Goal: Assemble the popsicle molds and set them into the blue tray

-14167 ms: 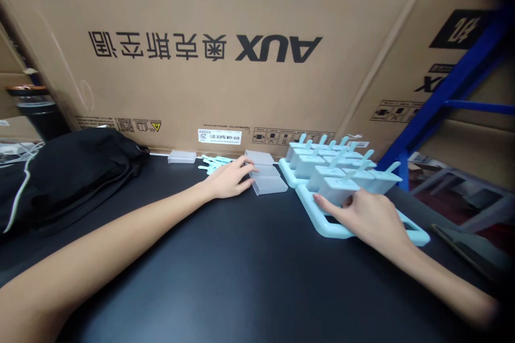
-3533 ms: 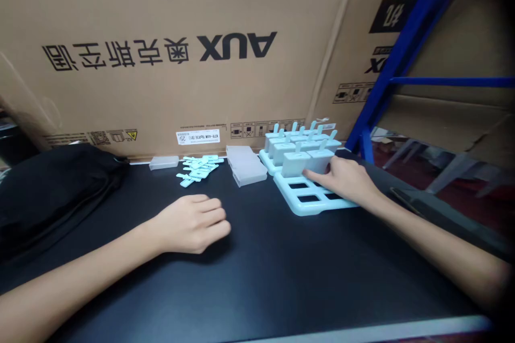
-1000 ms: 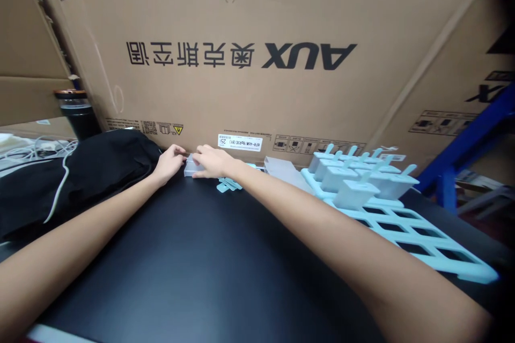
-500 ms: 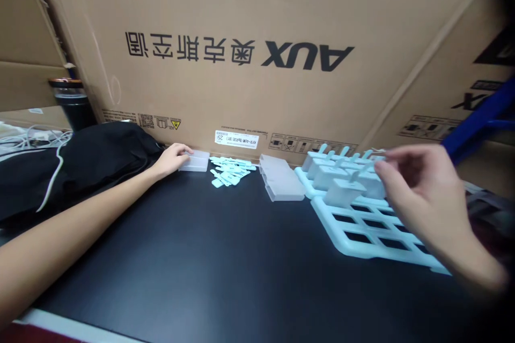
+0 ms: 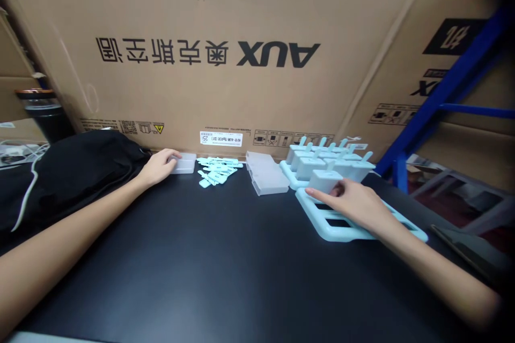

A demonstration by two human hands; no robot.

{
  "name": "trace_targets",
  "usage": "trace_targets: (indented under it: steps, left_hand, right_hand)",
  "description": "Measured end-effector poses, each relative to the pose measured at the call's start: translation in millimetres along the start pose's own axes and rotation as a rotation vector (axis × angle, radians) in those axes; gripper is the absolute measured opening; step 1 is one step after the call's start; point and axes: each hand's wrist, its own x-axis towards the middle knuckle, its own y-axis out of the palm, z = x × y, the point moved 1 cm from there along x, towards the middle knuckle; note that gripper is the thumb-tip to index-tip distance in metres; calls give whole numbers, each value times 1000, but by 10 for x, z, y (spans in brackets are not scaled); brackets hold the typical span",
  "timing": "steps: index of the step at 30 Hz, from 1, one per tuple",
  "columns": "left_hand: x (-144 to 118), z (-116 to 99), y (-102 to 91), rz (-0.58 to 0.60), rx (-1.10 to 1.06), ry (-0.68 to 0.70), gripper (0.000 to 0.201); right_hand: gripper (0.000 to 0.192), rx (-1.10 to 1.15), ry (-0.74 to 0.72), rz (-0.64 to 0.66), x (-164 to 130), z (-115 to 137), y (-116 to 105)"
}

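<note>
My left hand (image 5: 160, 166) lies at the far left of the table, its fingers curled over the near end of a translucent plastic mould block (image 5: 185, 164). To the right of that block is a loose pile of light blue popsicle sticks (image 5: 219, 170). My right hand (image 5: 356, 201) reaches over a light blue rack (image 5: 328, 229), thumb and fingers around the front popsicle mould (image 5: 325, 179). Behind it, several popsicle moulds (image 5: 311, 163) stand upright with their stick handles pointing up. My fingers partly hide the gripped mould.
Another translucent mould block (image 5: 267, 176) lies between the sticks and the rack. A large cardboard box (image 5: 181, 96) stands along the back. Black cloth (image 5: 80, 171) and a dark tumbler (image 5: 50, 118) are at the left. A blue metal frame (image 5: 446, 91) rises at the right.
My right hand has come down and leftward from above the rack's right side onto the front popsicle mould. My left hand stays at its block. The whole view has shifted rightward.
</note>
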Motion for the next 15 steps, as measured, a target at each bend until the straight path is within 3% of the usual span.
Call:
trace_targets:
  steps: [8,15]
  left_hand:
    - [-17,-25,-11,17,77,-4,34]
    - [-31,-59,-20,33,137,19,35]
  right_hand:
    - [66,-206,22,-30,-16,64,9]
    - [62,-235,-19,-61,-42,75,31]
